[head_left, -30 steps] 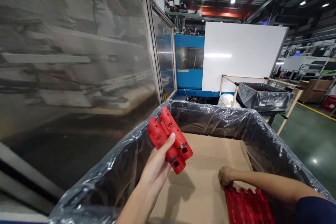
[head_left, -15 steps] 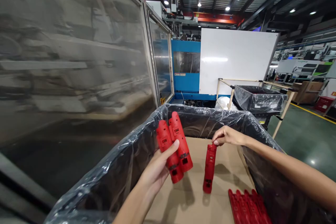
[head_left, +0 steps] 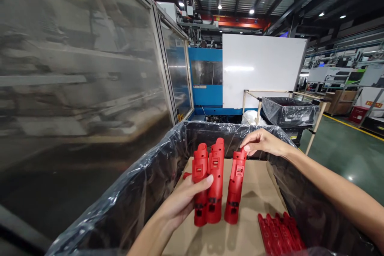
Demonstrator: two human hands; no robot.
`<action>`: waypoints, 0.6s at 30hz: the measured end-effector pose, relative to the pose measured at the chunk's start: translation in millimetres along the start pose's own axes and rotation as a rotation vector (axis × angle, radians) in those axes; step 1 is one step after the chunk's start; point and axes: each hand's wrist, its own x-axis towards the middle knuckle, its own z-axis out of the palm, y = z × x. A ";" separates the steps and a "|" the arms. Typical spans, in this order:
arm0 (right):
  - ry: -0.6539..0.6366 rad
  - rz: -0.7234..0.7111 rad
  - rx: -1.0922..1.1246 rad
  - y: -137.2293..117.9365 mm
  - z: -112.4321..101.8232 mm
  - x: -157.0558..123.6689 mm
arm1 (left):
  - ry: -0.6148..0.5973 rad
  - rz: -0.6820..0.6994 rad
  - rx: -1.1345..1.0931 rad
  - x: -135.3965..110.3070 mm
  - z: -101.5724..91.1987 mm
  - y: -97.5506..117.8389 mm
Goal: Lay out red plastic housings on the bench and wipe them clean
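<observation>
My left hand [head_left: 182, 199] is wrapped round two long red plastic housings [head_left: 215, 176], side by side and nearly upright, its thumb across their front. A small red piece [head_left: 187, 175] juts out behind them; what it belongs to is hidden. With thumb and fingers, my right hand [head_left: 261, 143] pinches the upper end of another red plastic housing [head_left: 235, 186], which hangs slightly tilted just right of the pair, a narrow gap between. Each has a small rectangular window and a dark opening near its lower end. Several similar red housings [head_left: 280, 234] lie in a row at the lower right.
Around my hands stands a large bin lined with clear plastic [head_left: 144, 168], brown cardboard [head_left: 255, 200] on its floor. A clear-panelled enclosure [head_left: 90, 68] rises close on the left. Beyond are a white board [head_left: 264, 72], a blue machine [head_left: 207, 96] and a black lined crate [head_left: 291, 112] on a pipe-frame rack.
The pair in my left hand has turned more upright and moved right. My right hand has lifted its housing slightly, and the gap between it and the pair has narrowed.
</observation>
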 end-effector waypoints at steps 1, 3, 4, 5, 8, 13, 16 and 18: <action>0.006 -0.006 -0.004 -3.0 2.5 0.4 | -0.017 0.011 -0.012 -0.7 0.4 0.4; 0.026 -0.015 -0.018 -8.2 9.1 2.4 | -0.070 0.031 -0.028 -2.7 1.4 1.0; 0.041 -0.018 -0.026 -10.4 13.0 4.5 | -0.107 0.032 -0.030 -3.7 1.9 1.1; 0.058 -0.018 -0.036 -12.3 16.8 7.3 | -0.143 0.026 -0.025 -4.7 2.3 1.1; 0.098 0.026 -0.071 -12.9 25.9 20.7 | -0.205 0.010 0.021 -6.5 3.1 0.2; 0.015 0.327 -0.264 32.8 33.2 36.4 | -0.120 0.022 -0.006 -6.7 4.0 0.0; -0.167 0.554 -0.511 88.0 49.7 21.2 | -0.007 0.054 -0.127 -5.8 6.1 4.5; -0.308 0.647 -0.678 124.5 68.2 3.4 | 0.109 0.094 -0.234 -5.0 8.4 9.2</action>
